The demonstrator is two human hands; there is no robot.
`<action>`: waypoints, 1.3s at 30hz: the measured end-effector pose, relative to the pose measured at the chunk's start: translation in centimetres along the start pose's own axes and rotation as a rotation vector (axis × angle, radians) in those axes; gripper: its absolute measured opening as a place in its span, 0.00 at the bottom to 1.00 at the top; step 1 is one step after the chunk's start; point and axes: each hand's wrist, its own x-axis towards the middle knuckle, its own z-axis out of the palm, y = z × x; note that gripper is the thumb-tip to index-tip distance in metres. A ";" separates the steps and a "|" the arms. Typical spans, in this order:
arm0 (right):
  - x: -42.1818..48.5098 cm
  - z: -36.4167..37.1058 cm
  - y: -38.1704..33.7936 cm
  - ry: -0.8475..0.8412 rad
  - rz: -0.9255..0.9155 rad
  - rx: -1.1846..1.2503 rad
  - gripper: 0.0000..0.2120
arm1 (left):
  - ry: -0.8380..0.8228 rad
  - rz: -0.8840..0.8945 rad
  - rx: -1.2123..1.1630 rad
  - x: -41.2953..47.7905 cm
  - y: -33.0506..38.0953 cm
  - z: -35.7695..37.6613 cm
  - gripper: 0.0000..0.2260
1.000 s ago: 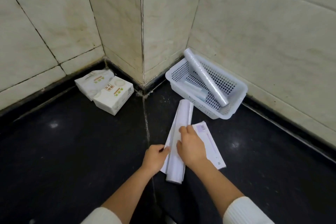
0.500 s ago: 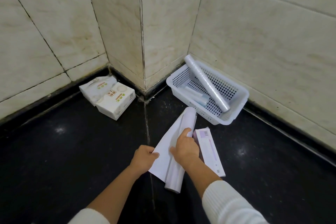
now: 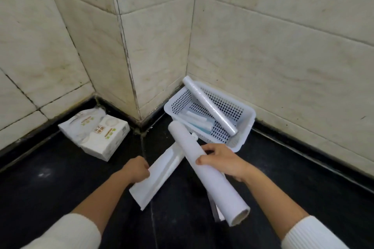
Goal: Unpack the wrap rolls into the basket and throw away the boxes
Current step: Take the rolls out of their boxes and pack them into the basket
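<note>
With the right hand [image 3: 222,162] clamped on the long white wrap roll [image 3: 204,170] and the left hand [image 3: 135,169] gripping the flattened white cardboard box [image 3: 157,176], unpacking is complete; next, lay the roll in the white perforated plastic basket [image 3: 245,127] just ahead, holding 1 clear roll [image 3: 210,106].

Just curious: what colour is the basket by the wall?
White, with small perforated holes in its sides; the basket shows in the head view.
</note>
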 end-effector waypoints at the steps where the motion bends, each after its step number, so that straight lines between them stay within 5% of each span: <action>1: 0.0 -1.1 -0.6 0.012 -0.031 -0.002 0.24 | -0.017 0.017 0.044 0.5 0.6 -0.5 0.13; 5: 3.1 -5.2 -3.2 0.160 -0.111 -0.111 0.23 | 0.174 0.143 0.021 2.0 4.4 -2.5 0.32; 9: 8.8 -8.0 -4.6 0.316 -0.143 -0.297 0.23 | 0.430 0.342 -0.040 3.9 8.2 -2.6 0.30; 16: 16.6 -8.3 -2.7 0.343 -0.080 -0.757 0.32 | 0.477 0.425 0.255 7.7 10.7 -1.1 0.26; 27: 18.4 -7.7 0.8 0.497 -0.114 -0.831 0.20 | 0.553 0.408 0.262 8.3 10.9 -0.1 0.24; 33: 15.6 -8.2 0.5 0.558 -0.130 -0.538 0.27 | 0.427 0.424 0.163 7.6 11.4 -1.2 0.25; 39: 5.9 -5.3 4.6 0.653 -0.298 -0.184 0.03 | 0.637 0.641 -0.228 1.3 10.9 6.7 0.17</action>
